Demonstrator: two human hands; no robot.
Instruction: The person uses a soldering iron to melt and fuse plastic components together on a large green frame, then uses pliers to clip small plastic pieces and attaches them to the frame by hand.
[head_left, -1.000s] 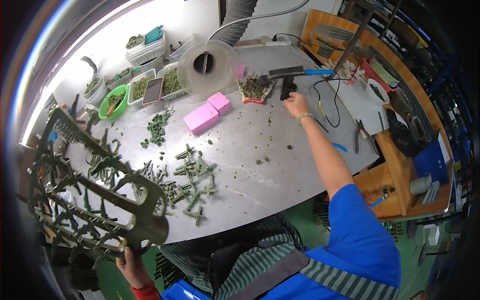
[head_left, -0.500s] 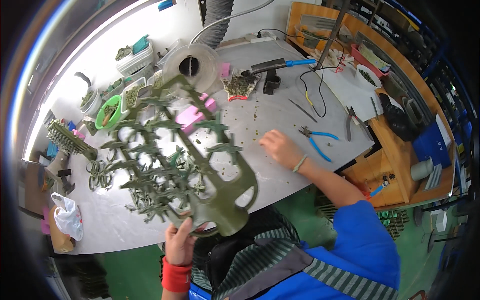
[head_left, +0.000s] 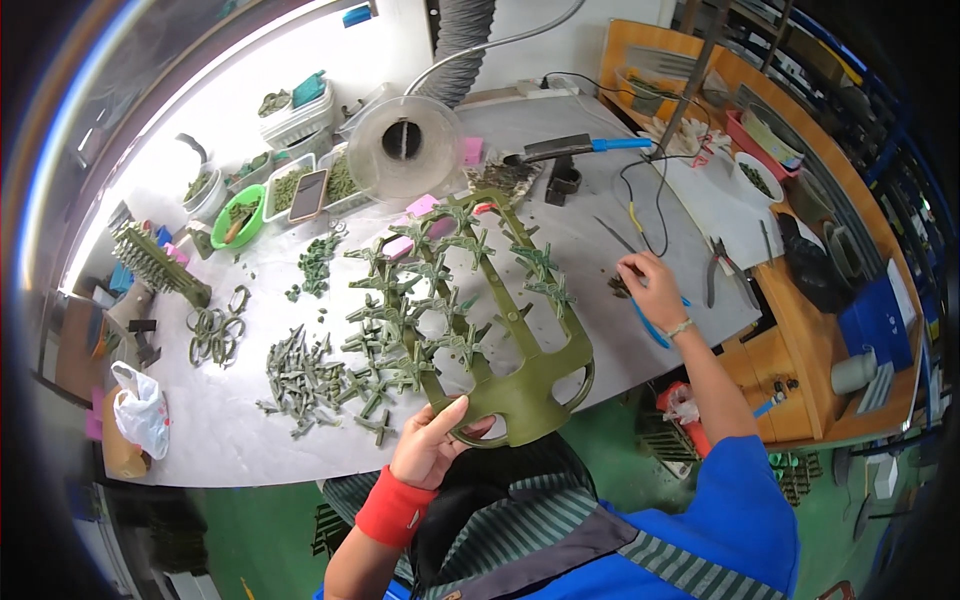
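My left hand [head_left: 432,440] grips an olive-green openwork frame [head_left: 540,375] by its solid lower end, thumb on top. The frame is tilted above the table, with several green star-shaped pieces [head_left: 465,340] on its long bars. Over a pair of blue-handled pliers [head_left: 652,328] is my right hand [head_left: 655,290], its fingers curled together. What they hold, if anything, is hidden, and so is the middle of the pliers. Small dark bits [head_left: 619,287] show beside the fingertips. Left of the frame lies a heap of loose green pieces [head_left: 300,385].
Green rings [head_left: 215,335] and a spiky green stack [head_left: 155,265] are at left. Behind them stand a green bowl [head_left: 250,215], trays of green bits [head_left: 290,192] and a phone [head_left: 308,196]. A clear round hood [head_left: 405,170] stands at the back. Dark-handled pliers [head_left: 735,275] lie right.
My left hand has swung the frame to the right, uncovering the loose pieces and the phone. Relative to the table, my right hand has moved right, over the blue-handled pliers.
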